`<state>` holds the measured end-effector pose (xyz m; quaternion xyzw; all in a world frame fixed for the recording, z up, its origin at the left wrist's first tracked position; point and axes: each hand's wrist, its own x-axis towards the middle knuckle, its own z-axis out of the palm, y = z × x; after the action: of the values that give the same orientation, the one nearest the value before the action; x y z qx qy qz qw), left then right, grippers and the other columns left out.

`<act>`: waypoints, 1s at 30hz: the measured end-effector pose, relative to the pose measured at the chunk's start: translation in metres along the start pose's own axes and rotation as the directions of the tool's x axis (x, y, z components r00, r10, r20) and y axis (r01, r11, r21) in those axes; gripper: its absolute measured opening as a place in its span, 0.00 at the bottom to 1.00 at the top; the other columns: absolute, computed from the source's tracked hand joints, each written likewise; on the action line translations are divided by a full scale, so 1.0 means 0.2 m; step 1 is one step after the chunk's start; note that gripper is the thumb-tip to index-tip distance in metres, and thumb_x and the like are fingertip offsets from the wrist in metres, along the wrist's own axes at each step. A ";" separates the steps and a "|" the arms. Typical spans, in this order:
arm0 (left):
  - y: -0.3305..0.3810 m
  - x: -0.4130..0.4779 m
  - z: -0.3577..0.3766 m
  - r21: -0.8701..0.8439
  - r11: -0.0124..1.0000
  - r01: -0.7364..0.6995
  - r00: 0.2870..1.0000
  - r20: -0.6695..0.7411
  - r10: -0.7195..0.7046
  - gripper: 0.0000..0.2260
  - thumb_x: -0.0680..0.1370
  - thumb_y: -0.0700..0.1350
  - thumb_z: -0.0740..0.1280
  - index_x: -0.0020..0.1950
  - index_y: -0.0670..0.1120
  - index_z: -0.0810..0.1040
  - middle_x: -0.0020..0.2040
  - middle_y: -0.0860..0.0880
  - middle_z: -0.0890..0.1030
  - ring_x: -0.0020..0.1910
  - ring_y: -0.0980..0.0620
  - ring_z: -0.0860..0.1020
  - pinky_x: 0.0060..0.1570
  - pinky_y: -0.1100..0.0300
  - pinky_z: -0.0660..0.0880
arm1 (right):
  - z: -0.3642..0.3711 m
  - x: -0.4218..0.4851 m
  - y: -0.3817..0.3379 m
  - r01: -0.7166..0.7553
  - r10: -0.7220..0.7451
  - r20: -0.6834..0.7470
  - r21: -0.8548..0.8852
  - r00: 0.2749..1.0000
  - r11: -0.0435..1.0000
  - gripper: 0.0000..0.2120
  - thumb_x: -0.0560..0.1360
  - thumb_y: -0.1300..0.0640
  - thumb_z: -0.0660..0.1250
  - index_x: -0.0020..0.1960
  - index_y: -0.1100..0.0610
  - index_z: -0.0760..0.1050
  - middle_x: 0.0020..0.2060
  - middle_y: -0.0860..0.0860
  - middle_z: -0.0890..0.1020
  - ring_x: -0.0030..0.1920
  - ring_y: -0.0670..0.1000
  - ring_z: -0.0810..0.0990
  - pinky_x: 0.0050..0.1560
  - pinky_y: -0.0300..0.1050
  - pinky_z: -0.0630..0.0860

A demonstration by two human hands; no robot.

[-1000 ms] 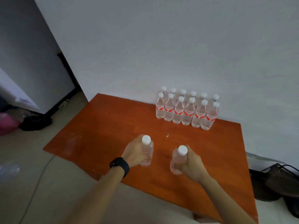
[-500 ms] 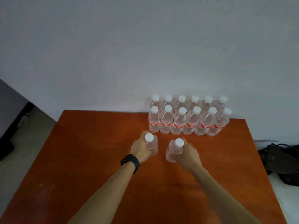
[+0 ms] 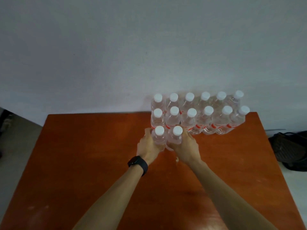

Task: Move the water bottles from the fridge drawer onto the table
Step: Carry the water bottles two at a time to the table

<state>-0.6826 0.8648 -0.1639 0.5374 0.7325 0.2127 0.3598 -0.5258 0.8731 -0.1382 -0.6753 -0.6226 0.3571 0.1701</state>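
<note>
A pale grey wall (image 3: 116, 47) backs an orange-brown wooden table (image 3: 83, 163) where a person is lining up water bottles. Twelve bottles (image 3: 207, 120) already stand upright in a two-deep block at the far right of the tabletop, hard against the wall. A dark bag (image 3: 289, 150) lies on the floor off the table's right edge.

Just near of the block's left end, the left hand (image 3: 147, 146) wraps its fingers around one bottle (image 3: 159, 136) from the left. The right hand (image 3: 186, 148) grasps a second bottle (image 3: 177, 136) from the right. The pair stand upright, side by side, opening what looks like a third row. Their bases are hidden behind the hands, so whether they rest on the wood cannot be told.

The placement appears to call for both bottles going straight down, bases flat, snug to the row behind without knocking it. The fingers should loosen outward only once each bottle bears its own weight, since a sideways tug on release could topple such tall, narrow shapes. By the count on the table the job looks well along, though the fridge drawer is out of sight.

A black watch (image 3: 137, 164) circles the left wrist. The bottles are small, clear and filled, with red label bands (image 3: 213, 126) and plain white screw caps (image 3: 208, 110).
</note>
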 end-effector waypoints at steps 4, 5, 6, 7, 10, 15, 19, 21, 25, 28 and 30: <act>0.01 0.02 0.02 -0.018 1.000 -0.003 0.999 -0.050 0.002 0.33 0.71 0.47 0.79 0.70 0.46 0.66 0.59 0.49 0.82 0.53 0.47 0.82 0.45 0.59 0.78 | 0.00 0.01 0.01 0.011 -0.011 -0.003 0.012 1.000 1.000 0.27 0.71 0.49 0.74 0.66 0.46 0.67 0.57 0.47 0.81 0.54 0.54 0.81 0.55 0.58 0.80; 0.02 0.03 0.02 -0.007 1.000 -0.011 0.998 -0.058 0.011 0.32 0.72 0.48 0.79 0.70 0.47 0.66 0.59 0.49 0.82 0.53 0.47 0.82 0.45 0.58 0.79 | -0.01 0.02 0.01 0.010 -0.010 -0.002 0.023 1.000 1.000 0.27 0.71 0.49 0.74 0.66 0.46 0.67 0.56 0.47 0.82 0.53 0.54 0.82 0.55 0.58 0.80; 0.02 0.04 0.01 -0.002 1.000 -0.017 0.998 -0.060 0.017 0.32 0.72 0.49 0.78 0.70 0.47 0.66 0.59 0.49 0.82 0.54 0.47 0.82 0.45 0.58 0.79 | -0.01 0.03 0.01 0.012 -0.012 -0.005 0.034 1.000 0.999 0.27 0.71 0.49 0.75 0.66 0.46 0.67 0.55 0.47 0.82 0.53 0.53 0.82 0.55 0.57 0.80; 0.02 0.05 0.01 0.005 1.000 -0.021 0.998 -0.060 0.021 0.32 0.72 0.49 0.78 0.70 0.47 0.66 0.59 0.49 0.82 0.54 0.47 0.82 0.45 0.58 0.78 | -0.01 0.03 0.01 0.016 -0.016 -0.010 0.039 1.000 0.999 0.27 0.71 0.49 0.75 0.65 0.46 0.67 0.55 0.46 0.82 0.52 0.53 0.82 0.54 0.57 0.81; 0.00 0.08 0.00 0.028 0.999 -0.039 0.998 -0.040 0.040 0.36 0.70 0.52 0.80 0.70 0.49 0.64 0.62 0.50 0.80 0.56 0.47 0.82 0.45 0.59 0.78 | 0.00 0.04 0.00 0.041 -0.040 -0.021 0.043 0.999 0.998 0.27 0.72 0.48 0.74 0.65 0.44 0.64 0.55 0.47 0.82 0.51 0.52 0.83 0.52 0.56 0.81; -0.02 0.09 -0.04 0.049 0.999 -0.011 1.000 -0.015 0.011 0.48 0.65 0.61 0.80 0.77 0.53 0.57 0.72 0.48 0.74 0.64 0.45 0.78 0.54 0.49 0.80 | 0.02 0.03 0.01 0.058 -0.055 -0.045 0.078 0.997 0.995 0.31 0.73 0.47 0.74 0.69 0.43 0.61 0.56 0.46 0.82 0.51 0.52 0.83 0.52 0.55 0.81; -0.03 0.10 -0.04 0.049 0.995 -0.084 0.996 0.047 0.082 0.39 0.71 0.59 0.77 0.76 0.60 0.59 0.59 0.55 0.83 0.52 0.50 0.84 0.45 0.58 0.81 | 0.03 0.02 0.03 0.074 -0.069 -0.042 0.119 0.997 0.990 0.32 0.75 0.50 0.73 0.70 0.43 0.58 0.55 0.47 0.83 0.49 0.51 0.84 0.51 0.54 0.83; -0.04 0.10 -0.05 0.078 0.993 -0.086 0.996 0.036 0.083 0.37 0.72 0.59 0.76 0.75 0.59 0.61 0.57 0.56 0.83 0.50 0.51 0.84 0.44 0.57 0.82 | 0.03 0.03 0.03 0.084 -0.081 -0.031 0.119 0.996 0.989 0.32 0.75 0.51 0.73 0.71 0.43 0.57 0.55 0.46 0.83 0.48 0.50 0.84 0.51 0.53 0.83; -0.04 0.12 -0.06 0.119 0.986 -0.114 0.994 0.014 0.113 0.34 0.71 0.60 0.76 0.73 0.59 0.65 0.59 0.56 0.83 0.52 0.50 0.84 0.46 0.54 0.82 | 0.02 0.04 0.04 0.088 -0.085 -0.026 0.118 0.996 0.989 0.31 0.75 0.52 0.73 0.70 0.43 0.58 0.54 0.44 0.83 0.48 0.49 0.84 0.51 0.51 0.83; -0.06 0.11 -0.05 0.096 0.989 -0.115 0.993 0.007 0.114 0.36 0.71 0.60 0.76 0.74 0.60 0.64 0.62 0.55 0.82 0.56 0.50 0.83 0.48 0.54 0.82 | 0.03 0.04 0.04 0.091 -0.088 -0.032 0.115 0.996 0.989 0.32 0.75 0.50 0.74 0.71 0.43 0.58 0.56 0.45 0.83 0.50 0.50 0.84 0.51 0.52 0.83; -0.06 0.11 -0.04 0.078 0.990 -0.119 0.993 0.007 0.119 0.39 0.70 0.62 0.77 0.75 0.61 0.61 0.65 0.55 0.80 0.60 0.49 0.81 0.52 0.49 0.82 | 0.04 0.04 0.04 0.095 -0.091 -0.041 0.107 0.995 0.990 0.35 0.74 0.49 0.74 0.72 0.42 0.57 0.59 0.46 0.82 0.53 0.51 0.84 0.53 0.53 0.82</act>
<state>-0.7007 0.8810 -0.1734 0.5939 0.7065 0.2045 0.3261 -0.5247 0.8772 -0.1508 -0.6417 -0.6297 0.3699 0.2342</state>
